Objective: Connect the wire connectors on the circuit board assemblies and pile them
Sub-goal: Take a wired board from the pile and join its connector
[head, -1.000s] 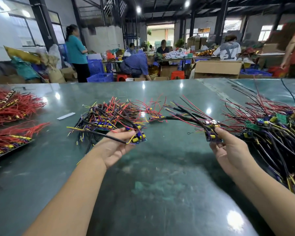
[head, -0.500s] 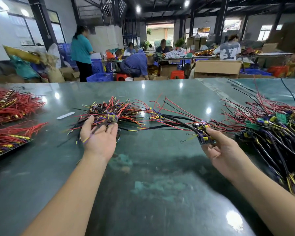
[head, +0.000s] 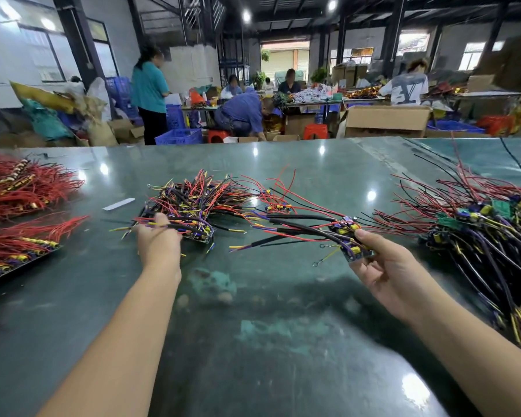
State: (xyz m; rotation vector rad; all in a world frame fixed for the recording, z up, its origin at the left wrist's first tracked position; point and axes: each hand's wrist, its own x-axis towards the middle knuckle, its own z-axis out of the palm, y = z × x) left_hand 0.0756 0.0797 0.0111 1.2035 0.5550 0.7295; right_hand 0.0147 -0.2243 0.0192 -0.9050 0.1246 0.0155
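Two hands are engaged. A circuit board assembly is pinched between thumb and curled fingers of the right hand at centre right of the frame, above the green table; its black, red and purple wires are trailed leftward. The left hand, at centre left, is laid on the near edge of the finished pile; whether wires are gripped cannot be told. A larger tangled heap is located at right, red wire bundles at left.

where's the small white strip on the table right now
The white strip lies flat on the green table, left of centre, between the red wire bundles and the middle pile of assemblies.
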